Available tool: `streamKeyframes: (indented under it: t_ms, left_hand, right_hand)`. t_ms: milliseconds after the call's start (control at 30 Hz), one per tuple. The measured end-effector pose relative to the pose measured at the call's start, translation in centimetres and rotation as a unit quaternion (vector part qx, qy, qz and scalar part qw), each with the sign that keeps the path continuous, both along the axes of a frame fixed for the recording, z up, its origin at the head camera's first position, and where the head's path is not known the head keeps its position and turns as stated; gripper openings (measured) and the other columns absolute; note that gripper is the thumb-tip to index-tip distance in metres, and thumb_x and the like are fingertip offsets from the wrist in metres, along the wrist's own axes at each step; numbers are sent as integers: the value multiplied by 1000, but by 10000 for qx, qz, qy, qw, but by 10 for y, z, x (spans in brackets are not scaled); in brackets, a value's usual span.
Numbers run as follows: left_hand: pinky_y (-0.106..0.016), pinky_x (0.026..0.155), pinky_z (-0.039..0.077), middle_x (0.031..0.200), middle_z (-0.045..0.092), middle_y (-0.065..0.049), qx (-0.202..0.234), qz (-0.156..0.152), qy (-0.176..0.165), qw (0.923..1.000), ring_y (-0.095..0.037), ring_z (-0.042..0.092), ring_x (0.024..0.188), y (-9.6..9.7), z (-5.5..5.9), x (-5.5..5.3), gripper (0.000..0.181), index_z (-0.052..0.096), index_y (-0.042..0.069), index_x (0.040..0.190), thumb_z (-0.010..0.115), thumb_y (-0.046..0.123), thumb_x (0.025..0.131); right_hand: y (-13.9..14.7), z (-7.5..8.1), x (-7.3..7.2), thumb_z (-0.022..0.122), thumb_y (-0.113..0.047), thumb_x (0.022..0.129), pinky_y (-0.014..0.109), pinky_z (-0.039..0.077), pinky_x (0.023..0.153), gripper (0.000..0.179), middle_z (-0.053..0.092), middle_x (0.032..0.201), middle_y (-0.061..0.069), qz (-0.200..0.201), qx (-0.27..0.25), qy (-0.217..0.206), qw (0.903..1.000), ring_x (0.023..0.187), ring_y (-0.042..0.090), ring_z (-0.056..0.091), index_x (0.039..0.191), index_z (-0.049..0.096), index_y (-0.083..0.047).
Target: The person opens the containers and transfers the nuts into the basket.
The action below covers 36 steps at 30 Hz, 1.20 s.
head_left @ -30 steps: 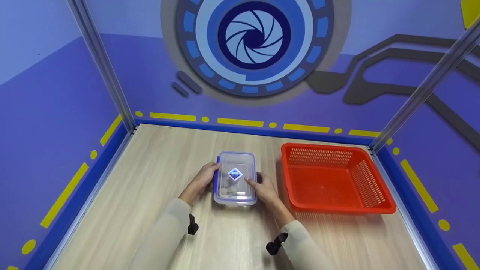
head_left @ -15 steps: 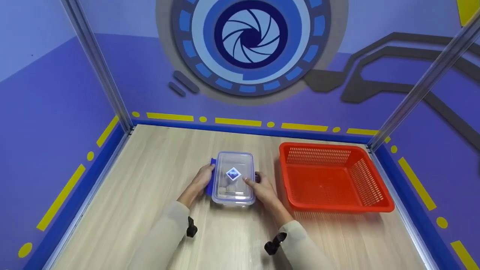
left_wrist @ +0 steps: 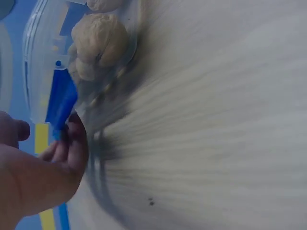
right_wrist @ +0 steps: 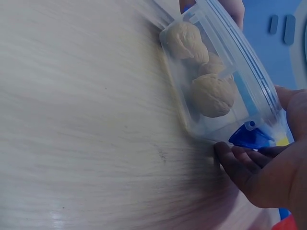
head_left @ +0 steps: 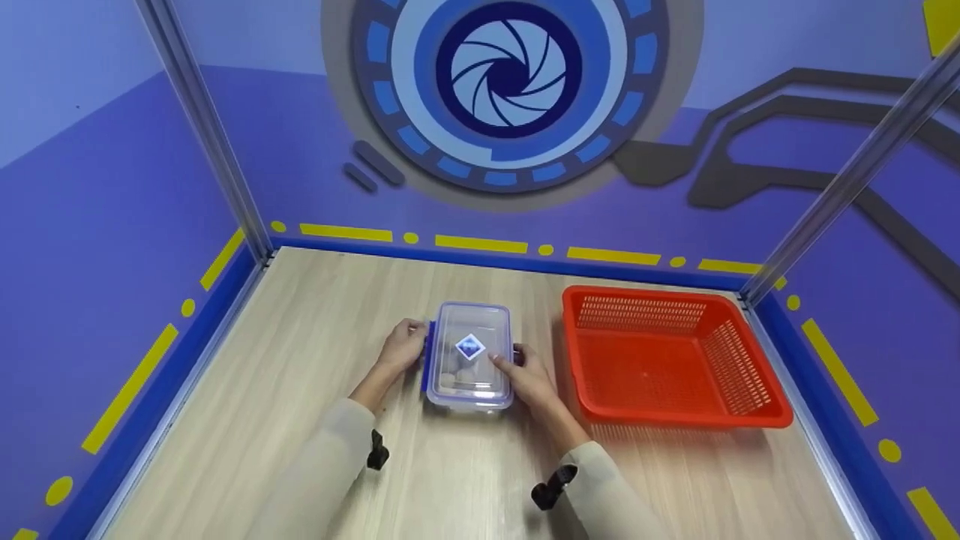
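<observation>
Left fingers (left_wrist: 76, 149) at blue latch (left_wrist: 61, 98); red basket (head_left: 649, 367) right of clear container (head_left: 480, 322).

Unreadable label (head_left: 470, 347) on container (head_left: 474, 379), sleeves (head_left: 319, 461) cropped

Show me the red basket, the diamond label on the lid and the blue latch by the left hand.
Red basket (head_left: 646, 366), head view: its bare inside floor.
Diamond label (head_left: 470, 346), head view: its blue centre.
Blue latch (left_wrist: 62, 97), left wrist view: middle of its flap.
</observation>
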<state>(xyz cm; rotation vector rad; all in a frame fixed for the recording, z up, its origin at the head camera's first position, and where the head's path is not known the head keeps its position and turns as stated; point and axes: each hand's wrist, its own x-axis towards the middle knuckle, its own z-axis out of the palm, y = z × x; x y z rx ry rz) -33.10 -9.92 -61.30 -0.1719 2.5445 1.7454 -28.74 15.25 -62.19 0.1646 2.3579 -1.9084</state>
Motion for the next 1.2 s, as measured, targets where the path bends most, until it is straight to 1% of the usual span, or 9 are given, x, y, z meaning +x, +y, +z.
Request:
streamKeyframes:
  t_ms: [100,200,300,400,500,600,700,833,1200]
  left_hand:
    - [-49,94,54,115,67,-21,-650,84,526,9965,-34,65,105,1,9,5,36,63,-9,129,59,19,106]
    - [-49,93,55,110,66,-20,-1021,-135,805,9914,-34,66,104,3,18,14,37,64,-11,128,66,15,102]
    - [-48,92,57,109,68,-19,-1106,-489,681,9903,-33,67,103,5,27,25,41,63,-13,129,68,16,100]
    - [-47,92,57,109,70,-18,-1130,-640,365,9909,-31,68,102,7,32,35,39,65,-12,126,69,16,99]
    - [-45,89,58,107,71,-16,-1093,-657,96,9918,-29,68,99,8,32,43,36,67,-10,122,69,17,99]
    - [-41,82,59,103,71,-15,-958,-603,13,9936,-26,67,94,9,30,47,34,68,-9,121,71,18,99]
    - [-35,73,57,99,70,-12,-823,-520,44,9952,-23,65,88,11,27,48,34,69,-8,121,73,17,99]
    - [-29,67,51,95,68,-10,-737,-459,87,9962,-20,61,83,13,24,47,31,71,-7,120,73,14,98]
    - [-30,69,48,89,64,-6,-824,-529,341,9946,-18,57,79,18,27,44,30,71,-9,118,73,12,96]
  right_hand:
    - [2,2,-1,75,-28,100,50,54,105,68,62,135,29,25,-2,-35,10000,119,37,64,147,46,12]
    - [5,4,1,73,-27,102,51,54,104,63,62,135,29,-140,105,47,9998,121,39,63,145,49,11]
    - [7,8,5,71,-25,102,48,56,99,50,67,129,24,-509,515,298,9969,118,36,64,138,58,9]
    - [9,15,8,70,-19,102,42,59,88,35,70,115,19,-662,703,456,9943,105,31,66,126,67,6]
    - [10,23,11,70,-13,100,38,60,78,28,68,103,16,-438,567,365,9968,90,26,66,119,68,7]
    - [11,27,13,69,-8,100,41,63,75,27,66,98,17,-162,388,158,9990,84,26,67,118,65,11]
    - [12,29,14,68,-6,100,43,63,78,26,66,98,17,-65,430,43,9990,85,28,68,119,65,12]
    - [12,30,15,68,-7,99,38,60,76,23,67,97,16,-111,699,112,9974,87,27,66,116,67,10]
    - [16,32,13,70,-7,99,33,58,73,23,66,98,16,-357,803,15,9961,87,25,64,116,67,8]
